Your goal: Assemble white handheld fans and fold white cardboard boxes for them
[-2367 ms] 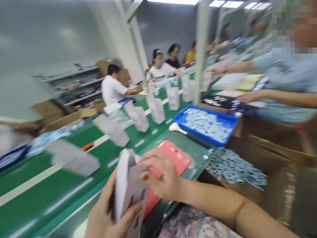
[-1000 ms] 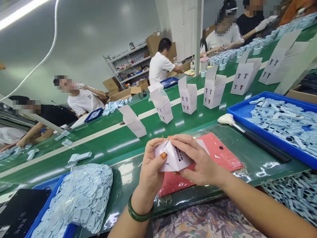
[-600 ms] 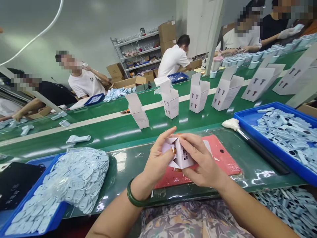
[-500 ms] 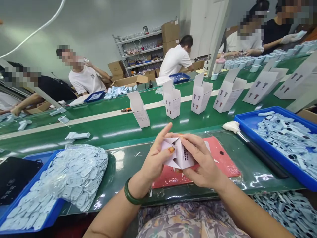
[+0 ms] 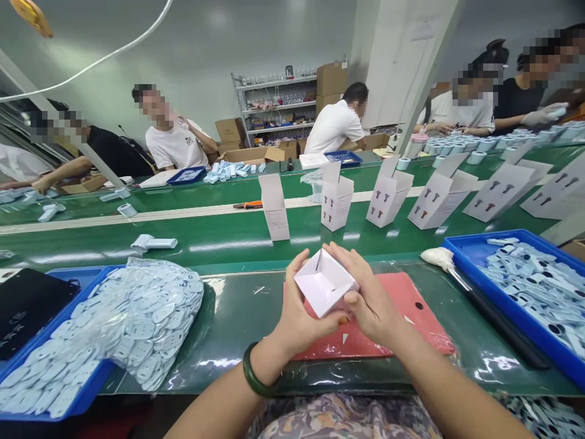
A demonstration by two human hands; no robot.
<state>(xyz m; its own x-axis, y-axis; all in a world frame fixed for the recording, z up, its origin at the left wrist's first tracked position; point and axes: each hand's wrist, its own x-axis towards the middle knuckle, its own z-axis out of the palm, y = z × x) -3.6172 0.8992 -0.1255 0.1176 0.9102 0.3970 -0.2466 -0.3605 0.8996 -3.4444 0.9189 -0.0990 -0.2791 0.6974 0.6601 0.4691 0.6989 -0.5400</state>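
Observation:
A small white cardboard box sits between my two hands, its open end turned up toward me so the bare inside shows. My left hand wraps the near left side, with the thumb along the lower edge. On the other side, my right hand grips the box with its thumb at the near right corner and its fingers over the far side. Below the hands lies a red plastic-covered pad with small white paper scraps on it.
Several white boxes with raised flaps stand along the green conveyor belt. Blue trays of light-blue parts flank me; a bag of parts lies left. A black-handled brush lies right. Co-workers sit opposite.
The box has been turned in my hands, so its open end now faces me instead of its flaps and printed side. My left index finger, earlier raised, now lies against the box.

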